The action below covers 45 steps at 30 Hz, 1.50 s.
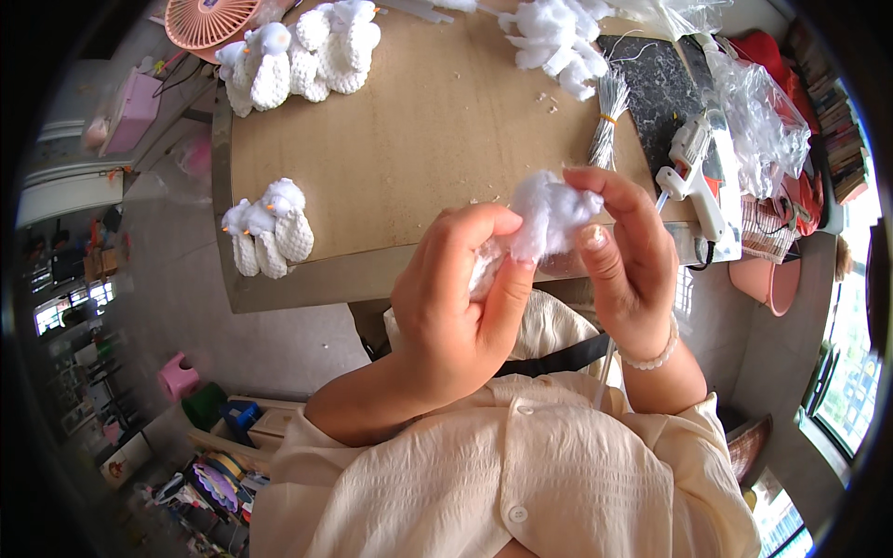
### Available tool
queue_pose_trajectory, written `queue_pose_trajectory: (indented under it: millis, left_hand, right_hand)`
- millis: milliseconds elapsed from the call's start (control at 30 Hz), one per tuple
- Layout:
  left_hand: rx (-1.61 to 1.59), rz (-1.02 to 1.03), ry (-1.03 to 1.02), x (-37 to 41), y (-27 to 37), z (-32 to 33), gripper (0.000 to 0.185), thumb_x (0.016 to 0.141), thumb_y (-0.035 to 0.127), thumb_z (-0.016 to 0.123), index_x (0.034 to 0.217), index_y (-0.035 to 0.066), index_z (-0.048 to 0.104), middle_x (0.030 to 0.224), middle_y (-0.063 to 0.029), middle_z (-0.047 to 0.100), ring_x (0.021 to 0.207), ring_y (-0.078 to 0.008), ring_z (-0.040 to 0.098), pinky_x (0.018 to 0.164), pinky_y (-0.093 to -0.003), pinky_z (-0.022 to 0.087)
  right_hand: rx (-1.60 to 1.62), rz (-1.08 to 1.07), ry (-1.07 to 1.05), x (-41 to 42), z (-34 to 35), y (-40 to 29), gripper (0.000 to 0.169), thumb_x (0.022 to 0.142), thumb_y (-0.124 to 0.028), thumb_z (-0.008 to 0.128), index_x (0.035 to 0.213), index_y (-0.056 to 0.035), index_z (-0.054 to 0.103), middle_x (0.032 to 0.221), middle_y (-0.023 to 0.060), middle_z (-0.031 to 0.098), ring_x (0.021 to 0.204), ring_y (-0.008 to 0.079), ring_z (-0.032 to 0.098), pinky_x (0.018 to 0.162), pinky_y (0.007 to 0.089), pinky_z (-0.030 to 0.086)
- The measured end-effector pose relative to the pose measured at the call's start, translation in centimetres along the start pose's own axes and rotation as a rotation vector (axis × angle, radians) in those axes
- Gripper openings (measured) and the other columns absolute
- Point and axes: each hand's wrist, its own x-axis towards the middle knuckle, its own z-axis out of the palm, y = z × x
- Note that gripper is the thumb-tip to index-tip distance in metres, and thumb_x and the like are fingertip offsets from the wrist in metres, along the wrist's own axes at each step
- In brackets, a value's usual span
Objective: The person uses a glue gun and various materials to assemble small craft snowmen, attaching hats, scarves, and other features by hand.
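My left hand [453,293] pinches a wad of white fibre stuffing [548,213] between thumb and index finger. Beneath the wad, a white knitted or crocheted piece [485,268] shows inside the curl of the same hand, mostly hidden by the fingers. My right hand [628,258], with a beaded bracelet at the wrist, is at the wad's right side. Its thumb and index finger are apart around a loose tuft, and I see no firm grip there. Both hands are above the near edge of the brown-topped table [418,139].
White chunky-yarn birds with orange beaks stand at the back left [328,49] and near left [272,227]. Loose stuffing [558,42], a bundle of wires [610,115] and a hot glue gun [691,178] lie to the right. A pink fan [209,21] stands behind.
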Motion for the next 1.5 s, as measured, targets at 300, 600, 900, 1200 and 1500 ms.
queue_pose_trajectory:
  millis: [300, 600, 900, 1200, 1500]
  left_hand:
    - [0.176, 0.216, 0.046, 0.7, -0.4, 0.3, 0.015, 0.087, 0.004, 0.063, 0.099, -0.002, 0.055, 0.080, -0.0120, 0.062, 0.061, -0.0225, 0.061, 0.054, -0.0300, 0.048]
    - [0.143, 0.191, 0.049, 0.6, -0.8, 0.6, 0.013, 0.089, 0.003, 0.059, 0.100, -0.004, 0.055, 0.076, -0.0117, 0.062, 0.059, -0.0170, 0.061, 0.050, -0.0271, 0.047]
    - [-0.108, -0.054, 0.060, 0.7, -1.0, 0.6, 0.014, 0.097, 0.008, 0.049, 0.101, -0.005, 0.053, 0.074, -0.0052, 0.059, 0.060, -0.0065, 0.052, 0.053, -0.0213, 0.043]
    - [-0.114, -0.059, 0.101, 1.1, -1.6, 0.9, 0.008, 0.093, 0.004, 0.055, 0.095, -0.003, 0.058, 0.073, -0.0064, 0.061, 0.058, -0.0086, 0.055, 0.051, -0.0241, 0.044]
    - [0.175, 0.105, 0.155, 2.0, -2.4, 0.9, 0.009, 0.090, 0.003, 0.057, 0.098, -0.002, 0.058, 0.078, -0.0119, 0.061, 0.060, -0.0209, 0.059, 0.054, -0.0297, 0.046]
  right_hand:
    - [0.670, 0.432, 0.038, -0.2, 1.1, -1.4, 0.050, 0.090, -0.009, 0.063, 0.132, 0.0027, 0.038, 0.101, 0.0092, 0.060, 0.090, 0.0158, 0.060, 0.077, 0.0291, 0.054]
    - [0.768, 0.514, 0.042, -0.7, 1.1, -1.3, 0.051, 0.089, -0.005, 0.064, 0.132, 0.0021, 0.038, 0.097, 0.0092, 0.062, 0.090, 0.0146, 0.061, 0.077, 0.0293, 0.054]
    - [-1.371, 0.142, 0.013, -1.4, -13.0, 5.7, 0.051, 0.078, -0.009, 0.060, 0.126, 0.0034, 0.051, 0.130, 0.0203, 0.053, 0.121, 0.0347, 0.048, 0.104, 0.0421, 0.036]
    - [-1.245, 0.078, 0.186, -1.1, -12.4, 6.9, 0.040, 0.076, -0.003, 0.061, 0.115, -0.0037, 0.057, 0.103, 0.0138, 0.063, 0.093, 0.0321, 0.061, 0.083, 0.0388, 0.048]
    - [0.039, 0.143, -0.048, -3.3, -5.8, -0.2, 0.039, 0.078, -0.033, 0.072, 0.091, 0.0025, 0.063, 0.076, 0.0129, 0.066, 0.076, 0.0281, 0.067, 0.070, 0.0349, 0.055]
